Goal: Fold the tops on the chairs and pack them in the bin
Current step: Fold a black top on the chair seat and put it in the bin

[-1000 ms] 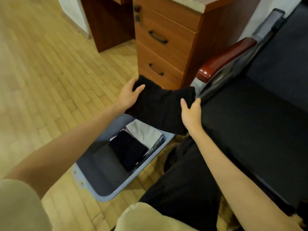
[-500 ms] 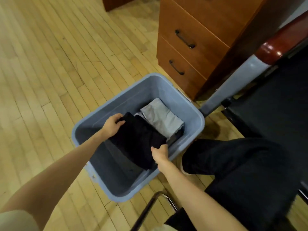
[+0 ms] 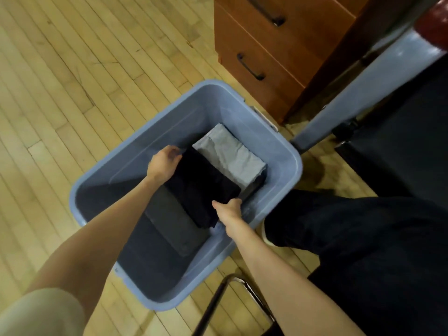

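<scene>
Folded black top [image 3: 203,185] held flat low inside the blue-grey bin [image 3: 286,151], beside a folded light grey top [image 3: 230,154], dark grey folded piece [image 3: 174,224] beneath

Wood plank floor [image 3: 72,98], light tan, boards laid diagonally across the view. Reddish-brown wooden drawer cabinet [image 3: 286,57] seen at top, two drawer fronts visible, each fitted with a dark bar handle [image 3: 249,67]. Grey slanted post [image 3: 358,93] just right of the cabinet, topped by a glossy red part [image 3: 434,27], cut off at the frame edge. Dark curved metal tube [image 3: 218,301] seen at bottom centre, above the floor. Person's leg in black trousers [image 3: 351,234] at right, light shoe [image 3: 265,236] on the floor.
</scene>
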